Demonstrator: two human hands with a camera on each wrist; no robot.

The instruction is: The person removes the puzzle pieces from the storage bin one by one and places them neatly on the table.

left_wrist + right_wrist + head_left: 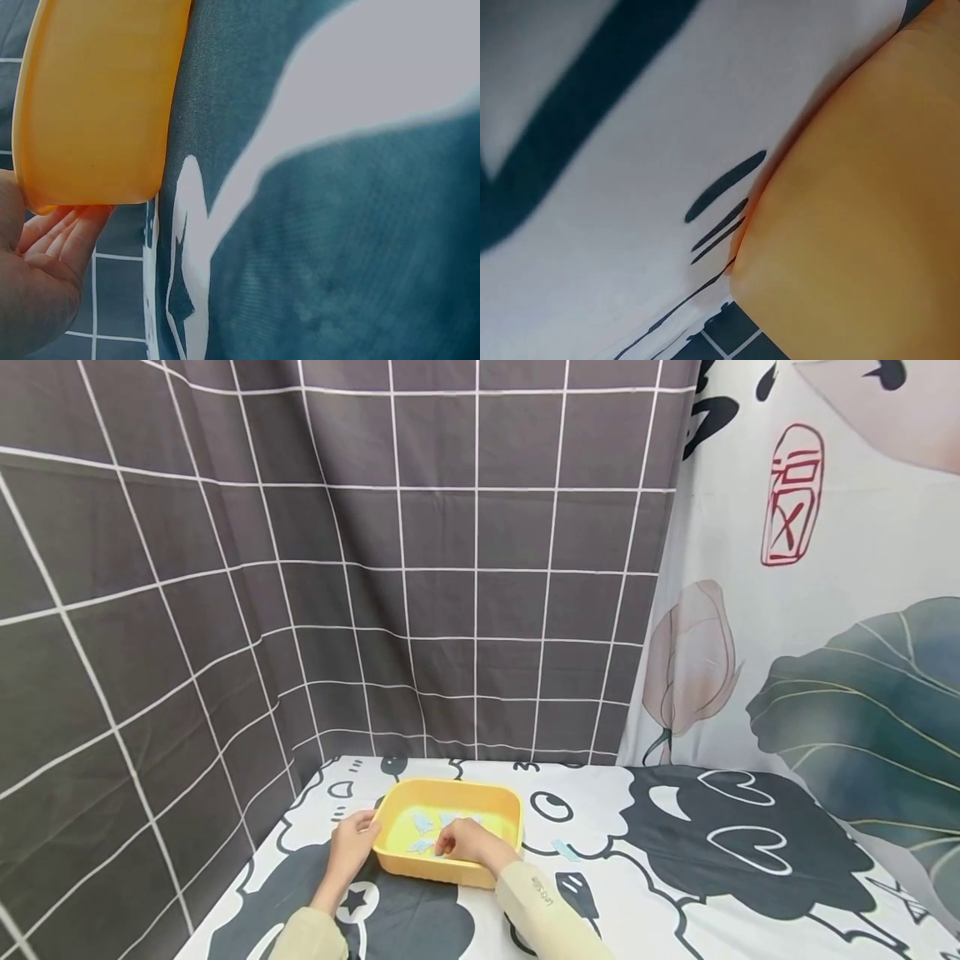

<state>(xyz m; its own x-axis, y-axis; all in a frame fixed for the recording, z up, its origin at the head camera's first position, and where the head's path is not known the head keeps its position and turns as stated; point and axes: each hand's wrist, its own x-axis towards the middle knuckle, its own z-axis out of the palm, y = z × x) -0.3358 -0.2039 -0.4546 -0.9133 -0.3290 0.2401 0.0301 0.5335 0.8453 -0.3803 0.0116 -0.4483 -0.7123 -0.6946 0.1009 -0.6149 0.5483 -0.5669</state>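
A yellow plastic basin (442,870) stands on the patterned cloth, with several small pale-blue pieces (422,822), flat and crumpled like paper or packets, lying inside. My left hand (352,842) holds the basin's left end by its rim; in the left wrist view that hand (45,277) has its fingers against the end wall of the basin (101,105). Reaching over the near wall, my right hand (468,843) is inside the basin with bent fingers pointing down, close to a blue piece (420,845). Whether it pinches anything is hidden. The right wrist view shows only the basin's outer wall (855,195).
Another pale-blue piece (565,850) lies on the cloth to the basin's right. The white tablecloth (720,910) carries black cartoon prints. A dark curtain with a white grid (510,602) hangs behind and at the left, and a flower-print curtain (697,668) at the right.
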